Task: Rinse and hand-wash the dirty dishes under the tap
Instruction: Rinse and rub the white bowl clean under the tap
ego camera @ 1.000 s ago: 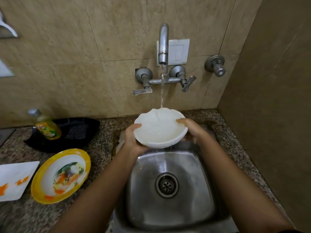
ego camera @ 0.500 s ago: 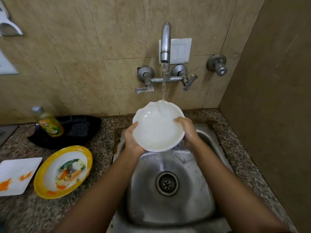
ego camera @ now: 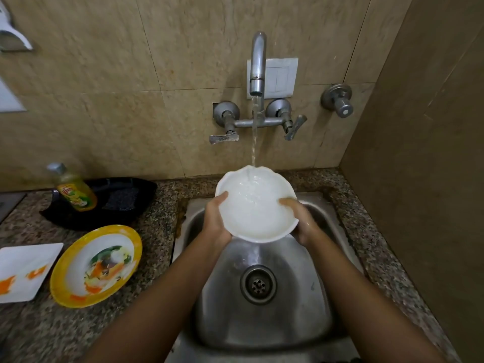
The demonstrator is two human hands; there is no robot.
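A white scalloped bowl (ego camera: 255,205) is held over the steel sink (ego camera: 262,310), tipped toward me, with water in it. The tap (ego camera: 258,66) runs and its stream lands on the bowl's far inner side. My left hand (ego camera: 216,221) grips the bowl's left rim, thumb inside. On the right rim my right hand (ego camera: 301,221) holds it, fingers over the edge. A yellow-rimmed plate (ego camera: 97,264) with food smears lies on the counter to the left. Beside it is a white square plate (ego camera: 25,271) with orange stains.
A yellow dish-soap bottle (ego camera: 74,189) leans in a black tray (ego camera: 104,203) with a dark scrubber at the back left. Tap handles (ego camera: 224,138) stick out from the tiled wall. A side wall closes off the right. The counter (ego camera: 157,213) is speckled granite.
The bowl has tilted further toward me and moved slightly, staying under the stream. Both hands kept their grip on its rim.
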